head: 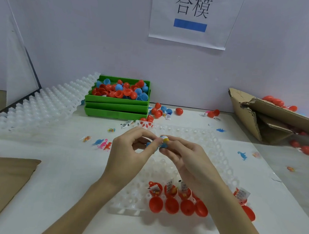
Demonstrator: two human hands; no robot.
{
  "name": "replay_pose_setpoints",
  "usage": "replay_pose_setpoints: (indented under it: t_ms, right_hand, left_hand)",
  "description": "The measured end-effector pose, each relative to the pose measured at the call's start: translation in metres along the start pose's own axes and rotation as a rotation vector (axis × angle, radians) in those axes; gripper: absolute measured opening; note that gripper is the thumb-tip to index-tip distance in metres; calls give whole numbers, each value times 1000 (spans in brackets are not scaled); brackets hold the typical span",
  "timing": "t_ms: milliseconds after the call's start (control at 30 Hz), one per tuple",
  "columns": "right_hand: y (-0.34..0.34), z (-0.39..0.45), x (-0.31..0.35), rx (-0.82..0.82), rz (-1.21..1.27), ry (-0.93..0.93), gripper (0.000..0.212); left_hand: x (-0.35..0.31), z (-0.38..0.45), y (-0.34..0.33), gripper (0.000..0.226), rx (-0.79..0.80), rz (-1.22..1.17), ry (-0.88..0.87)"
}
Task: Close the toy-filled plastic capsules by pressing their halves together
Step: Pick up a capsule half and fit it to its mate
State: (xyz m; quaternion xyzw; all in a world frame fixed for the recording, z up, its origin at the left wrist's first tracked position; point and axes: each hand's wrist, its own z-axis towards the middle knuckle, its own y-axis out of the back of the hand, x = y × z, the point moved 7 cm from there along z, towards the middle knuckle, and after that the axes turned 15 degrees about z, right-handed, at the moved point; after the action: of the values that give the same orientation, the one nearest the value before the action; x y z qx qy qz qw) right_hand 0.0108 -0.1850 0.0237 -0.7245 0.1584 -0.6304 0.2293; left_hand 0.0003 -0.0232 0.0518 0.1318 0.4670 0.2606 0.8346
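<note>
Above the white holder tray (pixel 226 159) my two hands meet on one blue capsule (pixel 161 144) with a white and yellow toy packet showing at its top. My left hand (pixel 128 151) pinches its left half between thumb and fingers. My right hand (pixel 185 156) pinches the right half. In the tray's near row stand several open red capsules (pixel 170 205), their upper halves stuffed with toy packets (pixel 169 185). One more open red capsule (pixel 247 212) sits to the right of my right forearm.
A stack of green bins (pixel 116 106) with red and blue capsule halves stands at the back. Empty white trays (pixel 45 106) lean at left. A torn cardboard box (pixel 268 114) with red capsules lies at right. Small toy dinosaurs (pixel 103 143) and loose capsules scatter the table; cardboard (pixel 2 182) lies near left.
</note>
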Motion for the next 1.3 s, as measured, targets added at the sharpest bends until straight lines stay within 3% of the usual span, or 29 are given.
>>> replay_pose_setpoints:
  t_ms: [200,500,733,833,933,1100,1200,1300]
  right_hand:
    - [0,2,-4,-9,46,-32,16]
    - [-2,-2,-12,-6,278,-220,18]
    - [0,-3,-15,-23,319,-252,18]
    - [-2,-3,-14,-4,277,-236,18]
    - [-4,-2,-13,26,209,-205,18]
    - [-1,1,-16,-1,214,-207,18]
    - [-1,1,-16,5,218,-215,19]
    - [-2,1,-16,24,208,-222,18]
  left_hand:
    - [-6,-3,7,3,-75,97,-52]
    - [-14,-1,10,9,-72,163,-138]
    - [-27,-2,16,13,-62,454,-533]
    - [-28,-4,12,11,-32,526,-615]
    - [-27,-3,12,7,-56,423,-519]
    - [-13,2,26,4,-181,139,-139]
    - [7,7,24,4,-118,-13,87]
    - [14,8,20,4,-69,10,140]
